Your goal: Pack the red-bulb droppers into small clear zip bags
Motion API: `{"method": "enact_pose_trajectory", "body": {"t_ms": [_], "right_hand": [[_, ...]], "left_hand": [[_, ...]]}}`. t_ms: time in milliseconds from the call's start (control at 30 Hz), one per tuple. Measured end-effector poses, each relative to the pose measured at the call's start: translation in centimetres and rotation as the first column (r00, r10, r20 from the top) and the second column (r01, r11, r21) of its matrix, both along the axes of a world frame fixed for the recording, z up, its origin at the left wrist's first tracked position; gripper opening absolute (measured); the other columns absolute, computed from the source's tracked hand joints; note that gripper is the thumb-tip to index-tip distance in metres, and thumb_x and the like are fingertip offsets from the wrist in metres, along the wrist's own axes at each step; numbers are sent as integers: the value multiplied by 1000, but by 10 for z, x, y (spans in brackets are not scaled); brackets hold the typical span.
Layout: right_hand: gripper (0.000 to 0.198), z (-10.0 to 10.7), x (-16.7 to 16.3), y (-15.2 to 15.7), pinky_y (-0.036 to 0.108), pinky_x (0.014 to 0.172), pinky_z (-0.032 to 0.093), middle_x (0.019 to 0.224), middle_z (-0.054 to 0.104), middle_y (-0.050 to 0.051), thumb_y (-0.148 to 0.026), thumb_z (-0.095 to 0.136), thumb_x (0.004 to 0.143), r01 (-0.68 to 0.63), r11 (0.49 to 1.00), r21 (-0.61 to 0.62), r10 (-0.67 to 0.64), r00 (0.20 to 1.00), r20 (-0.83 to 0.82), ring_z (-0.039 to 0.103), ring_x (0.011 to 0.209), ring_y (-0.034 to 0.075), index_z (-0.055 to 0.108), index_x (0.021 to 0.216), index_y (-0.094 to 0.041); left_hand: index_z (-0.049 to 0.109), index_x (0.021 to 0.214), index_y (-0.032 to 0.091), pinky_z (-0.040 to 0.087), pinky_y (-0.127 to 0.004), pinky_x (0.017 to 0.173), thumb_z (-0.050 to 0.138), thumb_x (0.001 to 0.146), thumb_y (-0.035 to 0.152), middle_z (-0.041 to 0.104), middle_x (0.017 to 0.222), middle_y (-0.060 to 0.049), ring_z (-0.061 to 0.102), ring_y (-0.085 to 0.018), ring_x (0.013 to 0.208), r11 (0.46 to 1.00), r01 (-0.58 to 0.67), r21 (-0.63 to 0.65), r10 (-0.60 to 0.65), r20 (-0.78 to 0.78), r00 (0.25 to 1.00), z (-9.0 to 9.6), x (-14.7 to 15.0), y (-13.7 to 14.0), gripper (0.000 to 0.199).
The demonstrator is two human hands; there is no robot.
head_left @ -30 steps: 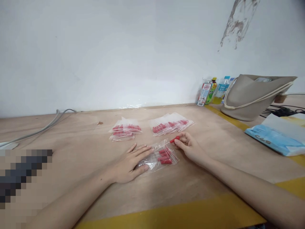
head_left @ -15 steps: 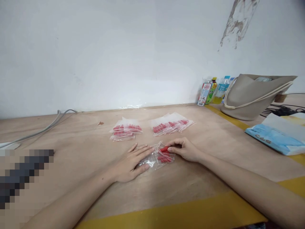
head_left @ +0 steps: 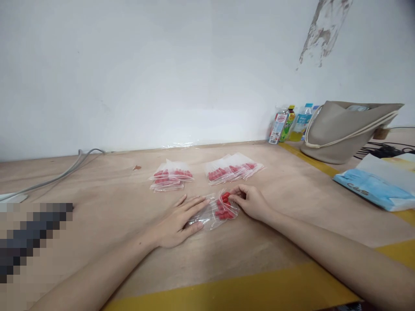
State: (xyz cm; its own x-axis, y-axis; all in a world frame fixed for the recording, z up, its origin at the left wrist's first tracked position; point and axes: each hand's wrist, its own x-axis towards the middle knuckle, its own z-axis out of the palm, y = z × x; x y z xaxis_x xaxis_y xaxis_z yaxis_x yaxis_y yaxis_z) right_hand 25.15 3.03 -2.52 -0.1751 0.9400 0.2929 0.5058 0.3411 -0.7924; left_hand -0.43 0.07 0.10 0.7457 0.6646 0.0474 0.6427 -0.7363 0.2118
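Note:
A small clear plastic bag point(head_left: 210, 219) lies flat on the wooden table, with several short red pieces point(head_left: 223, 212) in its right end. What the pieces are is too small to make out. My left hand point(head_left: 178, 222) rests palm down over the bag's left part, fingers stretched and spread. At the bag's upper right edge, the thumb and forefinger of my right hand point(head_left: 251, 203) are pinched together, touching the plastic beside the topmost red piece. Beyond my hands lie two fanned piles of similar filled bags, the left pile point(head_left: 170, 183) and the right pile point(head_left: 231, 175).
At the back right stand a carton point(head_left: 278, 128) and bottles point(head_left: 301, 125), beside a grey bag point(head_left: 343, 134) with a cord handle. A blue tissue pack point(head_left: 372, 190) lies at the right. A grey cable point(head_left: 65, 172) runs along the left. Yellow tape point(head_left: 227, 289) edges the table.
The red pieces have shifted slightly and bunched near the bag's right end, the topmost one now more tilted. My right hand has moved slightly; my left hand stays in place.

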Motion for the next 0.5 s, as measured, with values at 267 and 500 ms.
{"method": "enact_pose_trajectory", "body": {"t_ms": [267,500], "right_hand": [[27,-3,1,0,31,74,46,87,67,6,-15,46,79,-187,964,186,155,972,174,59,79,16,67,96,-20],[15,0,6,-1,30,71,46,81,67,5,-19,56,72,-101,991,87,85,983,164,60,75,17,69,80,-19]], "left_hand": [[11,140,31,9,-47,109,30,93,45,21,145,-1,19,-21,133,1000,4,4,-5,16,1000,1,0,-1,52],[12,140,30,7,-46,110,30,93,45,20,146,-1,17,-19,133,1000,-9,-2,9,2,1000,0,0,0,53]]}}
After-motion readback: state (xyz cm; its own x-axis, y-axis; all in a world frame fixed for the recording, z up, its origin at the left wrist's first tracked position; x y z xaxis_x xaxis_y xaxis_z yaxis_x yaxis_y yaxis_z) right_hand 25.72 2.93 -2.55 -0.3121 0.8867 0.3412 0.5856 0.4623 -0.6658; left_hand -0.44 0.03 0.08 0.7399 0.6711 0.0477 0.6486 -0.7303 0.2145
